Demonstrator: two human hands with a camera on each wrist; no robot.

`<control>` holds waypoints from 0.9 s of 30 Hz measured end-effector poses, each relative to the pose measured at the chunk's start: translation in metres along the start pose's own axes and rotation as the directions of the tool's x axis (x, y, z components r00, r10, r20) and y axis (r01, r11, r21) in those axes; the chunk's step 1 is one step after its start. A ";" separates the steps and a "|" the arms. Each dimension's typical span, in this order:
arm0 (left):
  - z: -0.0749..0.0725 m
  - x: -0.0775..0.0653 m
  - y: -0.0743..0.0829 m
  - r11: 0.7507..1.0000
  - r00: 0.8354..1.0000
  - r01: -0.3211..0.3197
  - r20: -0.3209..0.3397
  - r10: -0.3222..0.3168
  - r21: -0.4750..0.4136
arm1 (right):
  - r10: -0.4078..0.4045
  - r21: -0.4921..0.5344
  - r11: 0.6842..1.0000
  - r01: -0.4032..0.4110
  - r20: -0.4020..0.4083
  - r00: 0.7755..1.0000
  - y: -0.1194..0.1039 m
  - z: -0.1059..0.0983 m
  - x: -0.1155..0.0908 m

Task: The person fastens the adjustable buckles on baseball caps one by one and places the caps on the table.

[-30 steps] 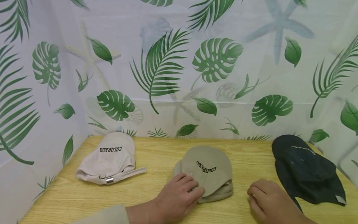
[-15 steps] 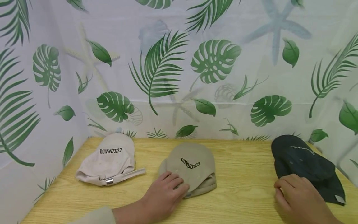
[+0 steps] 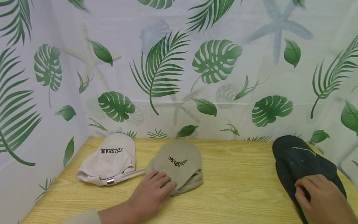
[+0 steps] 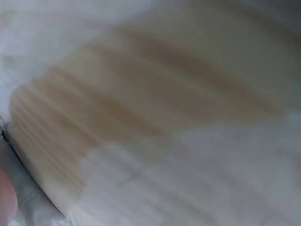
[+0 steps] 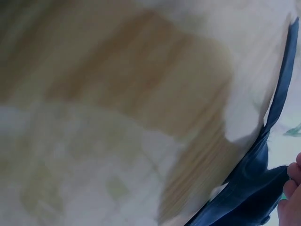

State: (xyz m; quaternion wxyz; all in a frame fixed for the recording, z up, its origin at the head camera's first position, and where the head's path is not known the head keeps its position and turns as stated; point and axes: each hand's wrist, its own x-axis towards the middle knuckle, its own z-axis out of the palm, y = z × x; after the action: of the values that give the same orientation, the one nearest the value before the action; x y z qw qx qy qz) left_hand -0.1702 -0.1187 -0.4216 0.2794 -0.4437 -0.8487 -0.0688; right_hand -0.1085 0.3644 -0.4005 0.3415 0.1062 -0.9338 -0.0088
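Observation:
A khaki cap (image 3: 181, 152) lettered COLORADO lies on the table left of centre in the head view. My left hand (image 3: 151, 193) grips its lower left edge, with the fingers on top of the cloth. Only a sliver of this cap (image 4: 30, 197) and of my hand (image 4: 5, 200) shows in the left wrist view. At the right, my curled right hand (image 3: 324, 196) is over a navy cap (image 3: 296, 158). In the right wrist view its fingers (image 5: 292, 176) meet the cap's blue cloth (image 5: 249, 193); whether they pinch it is hidden.
A pale cap (image 3: 114, 158), also lettered COLORADO, lies at the left; its strap with a metal buckle (image 3: 110, 181) points at the khaki cap. The wooden table (image 3: 235, 174) ends at a leaf-patterned curtain (image 3: 237, 124), which also lines both sides.
The khaki cap has slid left across the table with my left hand, nearing the pale cap. My right hand has moved right from bare table onto the navy cap.

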 end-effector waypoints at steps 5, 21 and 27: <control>-0.004 -0.012 -0.012 0.999 1.000 0.030 0.003 -0.030 0.012 | 0.089 -0.049 0.995 -0.083 0.113 0.990 0.009 0.001 -0.005; -0.018 -0.041 -0.047 0.991 0.993 0.118 -0.005 -0.118 0.063 | 0.344 -0.282 0.923 -0.261 0.301 0.890 0.036 0.016 -0.013; -0.020 -0.049 -0.057 0.989 0.991 0.127 -0.048 -0.123 0.075 | 0.358 -0.341 0.908 -0.244 0.326 0.875 0.042 0.017 -0.020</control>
State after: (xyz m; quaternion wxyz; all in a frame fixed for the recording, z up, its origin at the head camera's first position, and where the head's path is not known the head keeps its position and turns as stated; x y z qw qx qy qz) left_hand -0.1852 -0.1946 -0.4237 0.3101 -0.3768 -0.8706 -0.0626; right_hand -0.1125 0.4084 -0.4229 0.1622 -0.0968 -0.9756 -0.1119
